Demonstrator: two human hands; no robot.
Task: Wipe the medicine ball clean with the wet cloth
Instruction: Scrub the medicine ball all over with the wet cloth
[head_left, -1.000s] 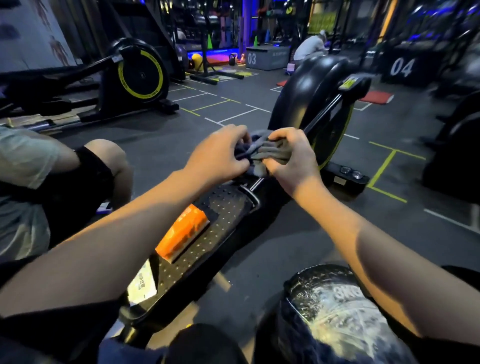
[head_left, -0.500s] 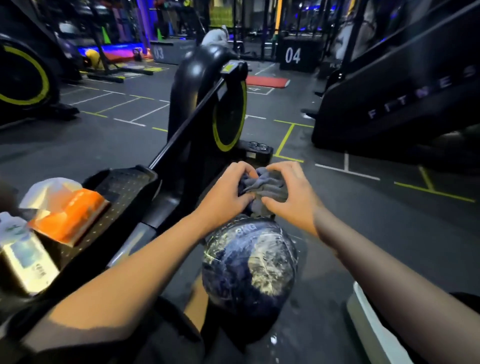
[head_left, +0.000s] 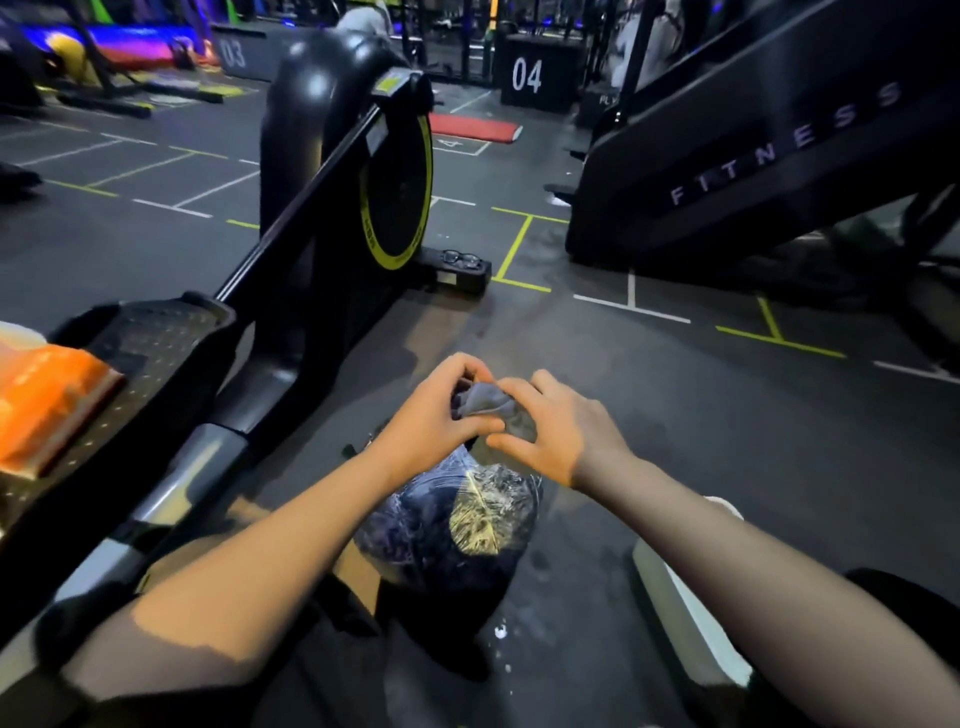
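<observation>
A grey cloth (head_left: 485, 404) is bunched up and held between both hands. The grip of the left hand (head_left: 434, 415) is closed on the cloth's left side, with the fingers curled over the top and the thumb pressed underneath. The grip of the right hand (head_left: 558, 428) is closed on the cloth's right side, with the fingertips (head_left: 506, 387) tucked into the fabric and the thumb stretched out below it. The two hands are touching or nearly touching around the bundle.

Just below and nearer than the two grips, a dark medicine ball (head_left: 457, 525) is seen resting on the floor (head_left: 727, 441); its surface is glossy and streaked with pale, wet-looking marks. Whether the cloth is touching the top of the ball cannot be told, as the hands hide that spot.

To the left of the grips, the black frame of an exercise machine (head_left: 332, 171) with a yellow-rimmed wheel is seen, and on its perforated footplate (head_left: 140, 343) an orange packet (head_left: 47, 400) is laid. Beyond the grips, a pair of glasses (head_left: 461, 258) is set on the machine's base. Far to the right, a large dark machine (head_left: 779, 156) lettered "FITNESS" is standing on the floor.
</observation>
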